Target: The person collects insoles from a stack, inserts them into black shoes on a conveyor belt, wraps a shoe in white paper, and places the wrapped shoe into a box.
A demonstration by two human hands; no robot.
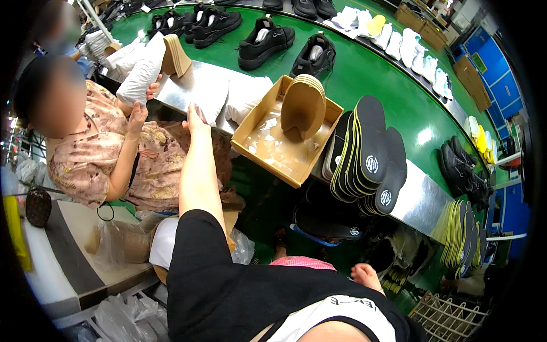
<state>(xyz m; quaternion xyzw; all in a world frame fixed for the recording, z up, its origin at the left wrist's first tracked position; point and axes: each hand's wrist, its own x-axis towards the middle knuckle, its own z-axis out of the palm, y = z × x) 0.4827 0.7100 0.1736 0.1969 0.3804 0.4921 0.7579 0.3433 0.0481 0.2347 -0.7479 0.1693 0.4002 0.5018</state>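
Note:
My left hand (196, 121) reaches forward to the metal ledge, its fingers closed at the near end of a white paper bundle (212, 101). Part of its grip is hidden. My right hand (366, 276) is low beside my body, fingers curled, with nothing visible in it. Between the bundles and the insoles, an open cardboard box (253, 149) holds nested brown cardboard inserts (303, 108) and white scraps. Stacked black insoles (370, 134) with yellow-green edges stand to its right. At the left, a co-worker's hands (138, 114) hold another white paper bundle (137, 74).
Black sneakers (266, 43) stand on the green conveyor (370, 80), with white shoes (410, 45) beyond. More insoles (458, 233) are at the right, above a wire basket (450, 313). The co-worker (85, 131) sits close on my left. Plastic bags (125, 316) fill the lower left.

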